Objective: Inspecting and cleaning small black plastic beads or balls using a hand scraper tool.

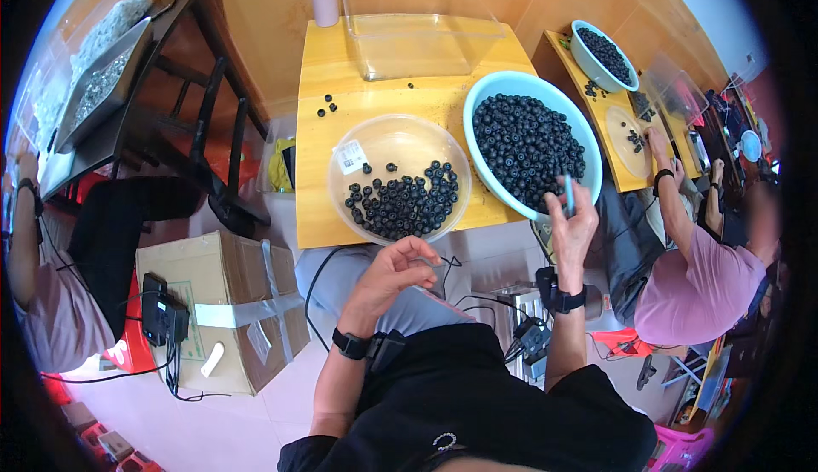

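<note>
Here the right hand [573, 221] pinches a thin rod over the blue basin [579, 127] at two o'clock, heaped with black beads [527, 141]. The left hand [394, 269], fingers curled, grips a thin cord near the clear bowl [396, 135] at twelve, partly filled; most beads remain.

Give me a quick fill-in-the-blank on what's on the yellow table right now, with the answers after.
1. The light blue basin on the yellow table is full of small ____ rings.
2. The clear bowl with fewer rings stands to the ____ of the blue basin.
3. The right hand holds a thin stick at the ____ basin's near rim.
4. The left hand is held over the person's ____, off the table.

Missing words: black; left; blue; lap
</note>
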The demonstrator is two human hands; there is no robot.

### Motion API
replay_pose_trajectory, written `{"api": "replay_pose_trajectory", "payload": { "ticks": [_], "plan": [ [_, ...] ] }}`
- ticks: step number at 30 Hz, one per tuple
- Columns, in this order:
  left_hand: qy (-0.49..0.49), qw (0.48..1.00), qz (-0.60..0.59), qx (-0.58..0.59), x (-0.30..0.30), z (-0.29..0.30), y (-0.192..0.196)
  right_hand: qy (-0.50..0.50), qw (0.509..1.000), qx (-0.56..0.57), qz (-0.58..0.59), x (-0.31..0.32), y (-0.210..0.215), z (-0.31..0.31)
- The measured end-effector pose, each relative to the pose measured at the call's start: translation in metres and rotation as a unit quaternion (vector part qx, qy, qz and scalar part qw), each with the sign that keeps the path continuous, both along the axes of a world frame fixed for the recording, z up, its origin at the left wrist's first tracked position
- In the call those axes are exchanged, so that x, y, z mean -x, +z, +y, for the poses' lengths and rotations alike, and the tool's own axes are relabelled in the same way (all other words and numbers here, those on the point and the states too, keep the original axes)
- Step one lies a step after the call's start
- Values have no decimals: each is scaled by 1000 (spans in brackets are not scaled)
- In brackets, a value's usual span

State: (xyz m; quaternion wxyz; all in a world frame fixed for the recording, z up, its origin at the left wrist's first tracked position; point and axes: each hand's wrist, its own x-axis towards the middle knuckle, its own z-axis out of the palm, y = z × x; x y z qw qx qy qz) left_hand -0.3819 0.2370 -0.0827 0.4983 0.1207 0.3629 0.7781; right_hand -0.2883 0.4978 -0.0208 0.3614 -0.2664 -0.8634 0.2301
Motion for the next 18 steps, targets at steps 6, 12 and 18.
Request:
{"api": "replay_pose_trajectory", "payload": {
  "ticks": [6,12,18],
  "plan": [
    [-8,1000,5,-8,-2,-5,-5,209,975,48,-59,34,-23,-63],
    [17,1000,-1,-6,-5,-7,-6,244,949,34,-195,59,-33,-82],
    [27,1000,-16,3,-6,-10,-6,250,927,-41,-277,77,-46,-94]
  ]
}}
